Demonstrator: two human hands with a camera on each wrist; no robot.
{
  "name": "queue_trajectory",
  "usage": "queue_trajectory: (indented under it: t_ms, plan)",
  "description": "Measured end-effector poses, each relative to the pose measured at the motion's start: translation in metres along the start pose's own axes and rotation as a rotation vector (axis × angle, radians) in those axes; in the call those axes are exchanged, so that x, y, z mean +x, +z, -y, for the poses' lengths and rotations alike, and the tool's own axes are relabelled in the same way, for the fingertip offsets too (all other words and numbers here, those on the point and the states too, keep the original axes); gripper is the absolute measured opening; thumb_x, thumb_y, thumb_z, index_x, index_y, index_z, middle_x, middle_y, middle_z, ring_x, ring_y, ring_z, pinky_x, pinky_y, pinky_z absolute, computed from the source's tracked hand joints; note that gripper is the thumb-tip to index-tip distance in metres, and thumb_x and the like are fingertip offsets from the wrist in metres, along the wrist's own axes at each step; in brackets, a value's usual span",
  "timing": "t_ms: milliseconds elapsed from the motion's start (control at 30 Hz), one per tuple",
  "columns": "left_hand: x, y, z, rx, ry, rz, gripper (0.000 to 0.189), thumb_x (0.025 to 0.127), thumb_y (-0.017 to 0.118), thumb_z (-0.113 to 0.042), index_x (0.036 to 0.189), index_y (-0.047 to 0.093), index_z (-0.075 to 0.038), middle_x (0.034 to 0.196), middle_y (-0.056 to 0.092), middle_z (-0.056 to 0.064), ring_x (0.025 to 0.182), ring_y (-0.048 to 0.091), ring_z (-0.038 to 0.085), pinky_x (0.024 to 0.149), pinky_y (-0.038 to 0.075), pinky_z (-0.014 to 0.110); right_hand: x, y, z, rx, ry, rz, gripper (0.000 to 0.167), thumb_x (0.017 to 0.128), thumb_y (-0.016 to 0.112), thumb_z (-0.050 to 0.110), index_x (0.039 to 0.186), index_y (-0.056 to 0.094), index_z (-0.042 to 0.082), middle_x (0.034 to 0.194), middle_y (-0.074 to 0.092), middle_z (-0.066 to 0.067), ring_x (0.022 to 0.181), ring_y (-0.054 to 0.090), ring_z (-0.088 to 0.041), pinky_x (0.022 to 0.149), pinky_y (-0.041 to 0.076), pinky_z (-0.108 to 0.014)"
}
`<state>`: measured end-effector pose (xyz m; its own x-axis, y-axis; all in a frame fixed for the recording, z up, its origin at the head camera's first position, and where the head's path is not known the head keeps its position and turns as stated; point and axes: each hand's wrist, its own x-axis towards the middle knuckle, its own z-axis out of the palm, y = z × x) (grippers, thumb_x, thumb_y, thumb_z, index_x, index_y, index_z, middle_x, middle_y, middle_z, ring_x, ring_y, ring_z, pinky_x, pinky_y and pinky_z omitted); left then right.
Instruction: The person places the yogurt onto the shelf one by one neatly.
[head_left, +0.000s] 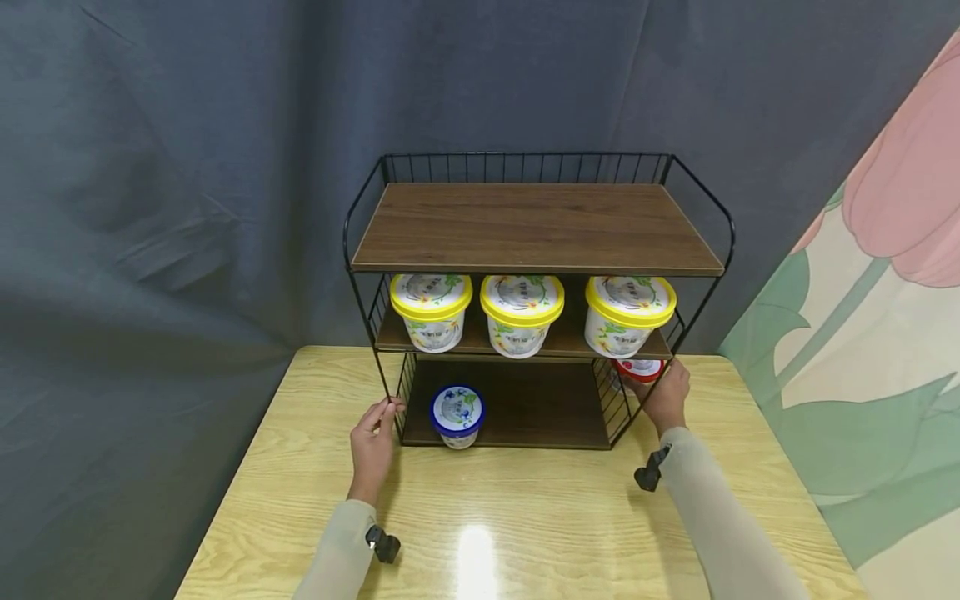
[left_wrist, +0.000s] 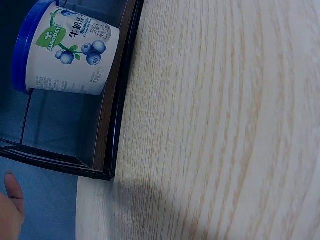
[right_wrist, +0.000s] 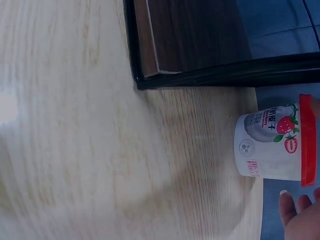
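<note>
My left hand (head_left: 372, 442) holds the front left post of a black wire rack (head_left: 382, 375) with brown shelves; in the left wrist view only a thumb (left_wrist: 14, 192) shows beside it. A cup with a blue lid (head_left: 458, 410) and blueberry print stands on the bottom shelf, right of that hand. Outside the rack's right side, my right hand (head_left: 666, 398) reaches around a cup with a red lid (right_wrist: 272, 145) and strawberry print, standing on the table. One finger is at the lid's edge; other fingertips (right_wrist: 287, 205) are spread just off its opposite side.
Three larger tubs with yellow lids, a left tub (head_left: 431, 312), a middle tub (head_left: 522, 317) and a right tub (head_left: 628, 317), line the middle shelf. The top shelf (head_left: 532, 225) has a wire rail. A dark curtain (head_left: 510, 75) hangs behind the wooden table (head_left: 525, 517).
</note>
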<state>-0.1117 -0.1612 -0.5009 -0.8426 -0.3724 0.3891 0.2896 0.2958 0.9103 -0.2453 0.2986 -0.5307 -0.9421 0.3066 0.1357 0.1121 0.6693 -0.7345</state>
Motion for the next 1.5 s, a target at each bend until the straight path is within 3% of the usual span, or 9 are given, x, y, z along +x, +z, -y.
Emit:
queue_trajectory:
  t_ms: [133, 267, 433, 667, 1000, 1167, 1300, 1433, 1500]
  plan:
    - [0.000, 0.001, 0.001, 0.006, 0.013, -0.001, 0.019, 0.099, 0.057, -0.004, 0.094, 0.075, 0.003, 0.100, 0.073, 0.023, 0.098, 0.065, 0.011, 0.077, 0.041, 0.013, 0.003, -0.003, 0.006, -0.020, 0.017, 0.020, 0.085, 0.081, 0.077, 0.022, 0.146, 0.029, -0.008, 0.141, 0.036, -0.034, 0.135, 0.029, -0.050, 0.114, 0.023, -0.061]
    - [0.000, 0.001, 0.002, 0.010, 0.014, -0.001, 0.020, 0.099, 0.057, -0.004, 0.093, 0.075, 0.003, 0.101, 0.073, 0.023, 0.098, 0.065, 0.008, 0.077, 0.042, 0.014, 0.007, -0.003, 0.006, -0.029, 0.030, 0.063, 0.092, 0.081, 0.077, 0.023, 0.148, 0.022, -0.008, 0.146, 0.028, -0.036, 0.137, 0.023, -0.052, 0.114, 0.020, -0.063]
    - [-0.001, 0.001, 0.002, 0.016, 0.001, -0.001, 0.021, 0.099, 0.057, -0.005, 0.095, 0.074, 0.007, 0.102, 0.073, 0.023, 0.098, 0.064, 0.003, 0.077, 0.042, 0.014, 0.011, 0.000, 0.000, -0.095, -0.014, 0.100, 0.096, 0.082, 0.077, 0.025, 0.149, 0.017, -0.009, 0.147, 0.021, -0.040, 0.137, 0.017, -0.056, 0.112, 0.018, -0.066]
    - [-0.004, -0.001, 0.001, 0.022, -0.025, -0.011, 0.020, 0.099, 0.058, -0.005, 0.097, 0.074, 0.006, 0.100, 0.072, 0.027, 0.098, 0.066, 0.016, 0.078, 0.041, 0.012, 0.011, 0.009, 0.000, -0.142, -0.063, 0.078, 0.089, 0.082, 0.077, 0.020, 0.149, 0.025, -0.006, 0.145, 0.030, -0.040, 0.136, 0.022, -0.058, 0.110, 0.019, -0.069]
    - [-0.002, 0.000, 0.001, 0.021, 0.000, 0.009, 0.022, 0.099, 0.057, -0.004, 0.096, 0.072, 0.011, 0.100, 0.072, 0.025, 0.098, 0.065, 0.008, 0.081, 0.043, 0.009, 0.015, 0.008, 0.006, -0.009, -0.052, -0.014, 0.076, 0.076, 0.084, 0.007, 0.143, 0.045, 0.003, 0.137, 0.053, -0.027, 0.130, 0.048, -0.046, 0.109, 0.036, -0.061]
    - [-0.001, 0.000, 0.000, 0.032, -0.005, -0.004, 0.021, 0.099, 0.058, -0.004, 0.096, 0.072, 0.010, 0.099, 0.073, 0.025, 0.098, 0.067, 0.020, 0.079, 0.042, 0.010, 0.017, 0.009, 0.005, 0.057, -0.054, -0.006, 0.076, 0.076, 0.084, 0.007, 0.143, 0.047, 0.006, 0.138, 0.055, -0.025, 0.130, 0.050, -0.043, 0.111, 0.036, -0.058]
    - [0.000, 0.000, 0.000, 0.034, -0.004, 0.001, 0.021, 0.099, 0.058, -0.006, 0.097, 0.072, 0.009, 0.100, 0.072, 0.025, 0.100, 0.067, 0.027, 0.079, 0.041, 0.010, 0.014, 0.008, 0.003, 0.127, 0.030, 0.007, 0.087, 0.076, 0.084, 0.009, 0.148, 0.035, 0.002, 0.144, 0.044, -0.027, 0.133, 0.043, -0.044, 0.114, 0.033, -0.058]
    - [0.001, 0.000, 0.000, 0.033, -0.008, 0.000, 0.021, 0.099, 0.058, -0.006, 0.097, 0.073, 0.010, 0.099, 0.073, 0.024, 0.098, 0.067, 0.015, 0.079, 0.041, 0.011, 0.008, 0.006, 0.000, 0.161, 0.156, 0.030, 0.098, 0.078, 0.081, 0.013, 0.150, 0.015, -0.001, 0.148, 0.029, -0.030, 0.136, 0.036, -0.046, 0.116, 0.029, -0.058]
    - [0.001, -0.001, 0.000, 0.031, -0.013, -0.003, 0.021, 0.099, 0.058, -0.005, 0.096, 0.073, 0.009, 0.099, 0.072, 0.025, 0.097, 0.066, 0.011, 0.079, 0.042, 0.011, 0.007, 0.005, 0.000, 0.166, 0.179, 0.050, 0.097, 0.079, 0.079, 0.015, 0.149, 0.014, -0.002, 0.148, 0.028, -0.031, 0.136, 0.036, -0.047, 0.116, 0.029, -0.058]
